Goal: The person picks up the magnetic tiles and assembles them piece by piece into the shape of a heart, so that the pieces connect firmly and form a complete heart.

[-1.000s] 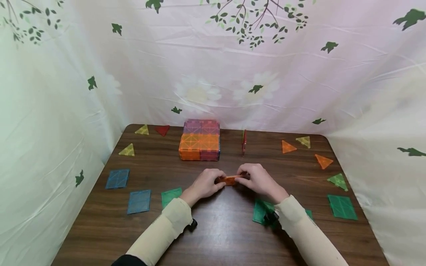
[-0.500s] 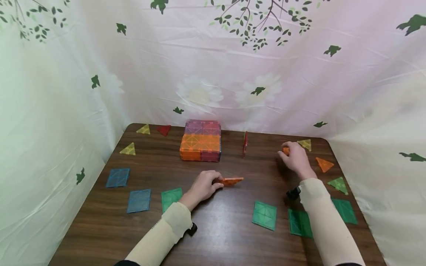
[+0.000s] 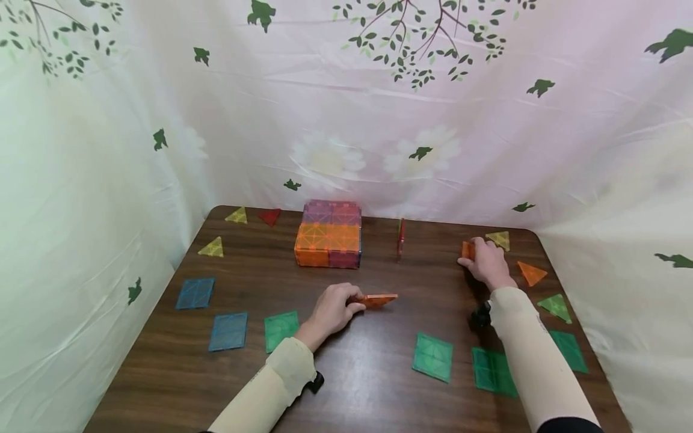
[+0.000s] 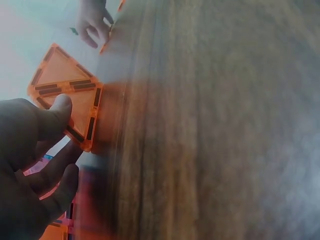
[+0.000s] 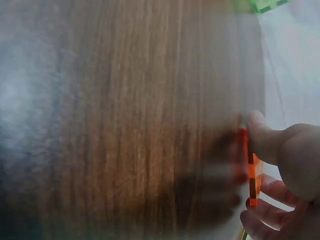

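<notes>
Near the table's middle, my left hand [image 3: 331,310] pinches a pair of orange triangular magnetic tiles [image 3: 381,299] standing on edge. In the left wrist view the two orange tiles [image 4: 67,85] are joined along one side, the thumb lying on the nearer one. Farther right, my right hand [image 3: 489,263] grips another orange triangular tile [image 3: 468,250]. The right wrist view shows this tile [image 5: 251,170] edge-on between thumb and fingers; part of it is hidden. A yellow triangle [image 3: 498,240] and an orange triangle [image 3: 532,273] lie near the right hand.
A box-like block of purple and orange tiles [image 3: 328,242] stands at the back, with a thin red upright tile [image 3: 401,239] to its right. Blue squares [image 3: 228,331] lie left, green squares [image 3: 432,357] in front and right. A patterned curtain [image 3: 368,108] borders the table.
My right hand has left the joined orange tiles, reached right and taken hold of a loose orange triangle. My left hand keeps holding the pair in almost the same place.
</notes>
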Demonstrator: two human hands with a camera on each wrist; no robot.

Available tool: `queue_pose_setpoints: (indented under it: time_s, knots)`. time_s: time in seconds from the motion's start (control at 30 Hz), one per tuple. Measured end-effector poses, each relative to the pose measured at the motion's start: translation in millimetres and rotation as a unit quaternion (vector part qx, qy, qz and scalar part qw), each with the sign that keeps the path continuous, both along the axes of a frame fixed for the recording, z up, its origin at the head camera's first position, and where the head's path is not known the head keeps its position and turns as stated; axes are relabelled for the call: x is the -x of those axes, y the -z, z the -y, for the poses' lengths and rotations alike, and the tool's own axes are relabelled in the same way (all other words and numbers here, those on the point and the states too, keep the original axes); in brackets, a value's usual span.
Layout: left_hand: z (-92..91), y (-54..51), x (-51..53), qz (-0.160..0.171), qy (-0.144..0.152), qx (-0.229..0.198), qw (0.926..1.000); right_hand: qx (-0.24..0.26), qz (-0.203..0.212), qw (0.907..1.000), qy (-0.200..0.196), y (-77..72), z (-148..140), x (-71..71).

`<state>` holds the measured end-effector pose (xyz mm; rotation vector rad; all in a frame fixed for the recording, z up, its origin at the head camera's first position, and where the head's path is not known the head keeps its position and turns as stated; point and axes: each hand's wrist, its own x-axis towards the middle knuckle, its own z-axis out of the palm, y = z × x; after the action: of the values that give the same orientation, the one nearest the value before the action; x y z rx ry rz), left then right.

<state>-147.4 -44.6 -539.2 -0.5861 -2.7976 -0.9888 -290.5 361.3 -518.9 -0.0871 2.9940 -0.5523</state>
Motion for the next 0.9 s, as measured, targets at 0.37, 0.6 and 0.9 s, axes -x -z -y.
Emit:
queue_pose_setpoints:
  time_s: [0.37, 0.6, 0.9]
  knots:
    - [-2.9, -0.7, -0.1, -0.007, -0.013, 0.021, 0.9997, 0.043, -0.028, 0.9969, -0.060, -16.0, 24, -36.7]
    - [-2.7, -0.4, 0.0, 0.008, -0.019, 0.016, 0.9997, 0.099, -0.026, 0.9873, -0.122, -21.5, 55, -63.7]
    - [-3.5, 0.2, 1.2, 0.013, -0.019, 0.013, 0.9997, 0.128, -0.029, 0.9578, -0.256, -20.5, 97, -89.1]
